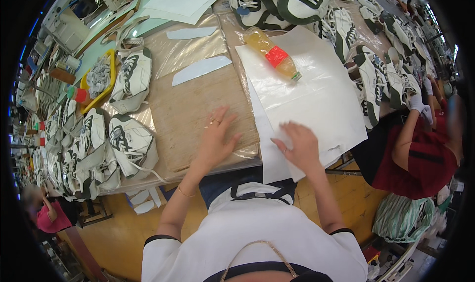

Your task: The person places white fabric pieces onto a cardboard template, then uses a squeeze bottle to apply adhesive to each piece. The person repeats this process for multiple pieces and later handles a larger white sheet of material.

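Busy shoe workshop, long bench (pixel 198 109) running across the frame, brown board at centre under clear film, wooden floor below. White-and-green sneakers (pixel 123 143) heaped at left of frame, more sneakers along the top and down the right edge. Yellow tray (pixel 113 79) at upper left. Plastic bottle (pixel 273 54) of orange drink with a red label lying on its side, top centre, on the upper end of the white tissue sheets (pixel 311 99).

Tissue sheets spread right of centre, lower edge overhanging the front of the bench. Right hand (pixel 297 144) pressed on that lower edge, fingers curled and pinching at the top sheet, grasping paper rather than lying flat. Left hand (pixel 215 138) released, spread flat on the brown board just left of the sheets, palm down, ring on one finger, holding nothing.

Judged best done by lifting only the top sheet: thumb and fingertips rubbing the corner to separate one layer, slow peel toward the body, left hand sliding over to pin the stack. Bottle weighing down the far end likely to resist a quick pull and tear the thin paper.

Both forearms entering from the lower edge, elbows bent, wrists low. Another person in red at right of frame.
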Demonstrator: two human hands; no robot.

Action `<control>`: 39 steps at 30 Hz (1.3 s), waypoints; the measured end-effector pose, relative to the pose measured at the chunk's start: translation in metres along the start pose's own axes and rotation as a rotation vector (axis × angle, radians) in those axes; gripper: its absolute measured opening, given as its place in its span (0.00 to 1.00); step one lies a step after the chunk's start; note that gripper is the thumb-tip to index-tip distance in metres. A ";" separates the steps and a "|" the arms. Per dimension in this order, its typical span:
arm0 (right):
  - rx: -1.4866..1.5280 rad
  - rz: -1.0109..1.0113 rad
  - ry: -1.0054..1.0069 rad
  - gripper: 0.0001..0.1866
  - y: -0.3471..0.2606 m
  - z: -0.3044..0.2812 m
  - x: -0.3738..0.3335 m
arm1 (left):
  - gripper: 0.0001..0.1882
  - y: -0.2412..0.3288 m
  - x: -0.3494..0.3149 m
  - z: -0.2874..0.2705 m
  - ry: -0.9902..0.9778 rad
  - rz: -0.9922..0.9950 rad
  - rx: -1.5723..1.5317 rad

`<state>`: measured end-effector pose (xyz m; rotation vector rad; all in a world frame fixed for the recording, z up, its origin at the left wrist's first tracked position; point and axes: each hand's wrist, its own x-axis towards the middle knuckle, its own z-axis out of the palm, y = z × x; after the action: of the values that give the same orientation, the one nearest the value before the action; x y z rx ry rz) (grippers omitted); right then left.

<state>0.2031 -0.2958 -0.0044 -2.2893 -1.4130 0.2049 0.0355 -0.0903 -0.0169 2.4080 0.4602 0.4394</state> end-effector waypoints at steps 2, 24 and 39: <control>-0.118 -0.062 0.239 0.35 0.010 -0.016 0.035 | 0.23 0.013 0.009 0.006 -0.046 -0.038 -0.138; -0.384 -0.052 0.034 0.23 -0.043 -0.038 0.305 | 0.15 0.020 -0.030 0.001 0.176 -0.145 -0.392; -0.198 -0.134 0.320 0.45 0.003 0.021 0.260 | 0.17 0.020 -0.040 0.003 0.069 -0.087 -0.269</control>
<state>0.3199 -0.0625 0.0023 -2.2418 -1.4600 -0.3422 0.0052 -0.1236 -0.0140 2.1113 0.5004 0.5133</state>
